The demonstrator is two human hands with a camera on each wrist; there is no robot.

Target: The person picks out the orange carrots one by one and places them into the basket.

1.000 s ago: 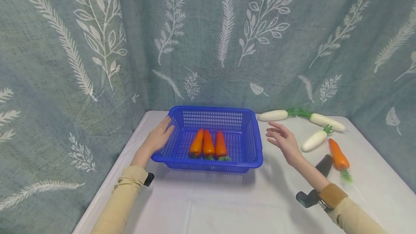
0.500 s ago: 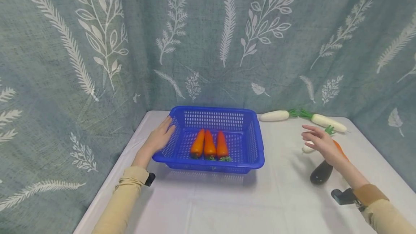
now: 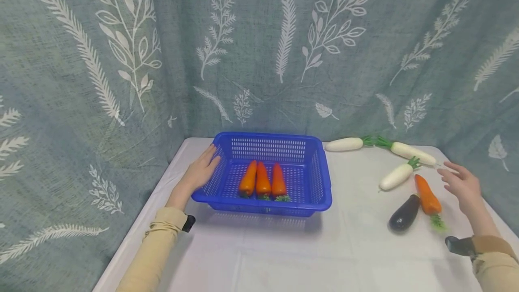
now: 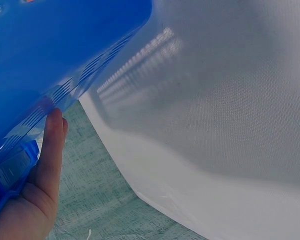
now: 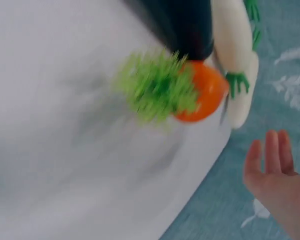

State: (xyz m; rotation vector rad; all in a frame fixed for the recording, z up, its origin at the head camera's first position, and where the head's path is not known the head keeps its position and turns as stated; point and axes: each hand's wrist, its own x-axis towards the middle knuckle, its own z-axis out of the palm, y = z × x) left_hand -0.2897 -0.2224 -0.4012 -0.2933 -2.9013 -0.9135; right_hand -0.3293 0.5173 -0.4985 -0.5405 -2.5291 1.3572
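Note:
My left hand (image 3: 198, 172) rests against the left side of a blue plastic basket (image 3: 326, 179), fingers fairly straight along the wall. In the left wrist view, one finger (image 4: 51, 150) shows by the slotted wall of the basket. Three carrots (image 3: 262, 181) lie side by side in the basket, leafy ends toward me. My right hand (image 3: 464, 186) hovers at the table's right side with fingers spread and holds nothing. Just left of it lies another carrot (image 3: 427, 196), its green top (image 5: 159, 87) large in the right wrist view. A dark eggplant (image 3: 404, 214) lies beside that carrot.
White radishes lie at the back right: one radish (image 3: 344, 144) by the basket, another radish (image 3: 413, 153) near the curtain, a third radish (image 3: 396, 177) nearer me. A patterned green curtain (image 3: 259, 57) encloses the white table (image 3: 284, 256) at the back and sides.
My right hand has moved to the right, away from the basket, passing over the eggplant and the loose carrot to their far side. The left hand stays at the basket.

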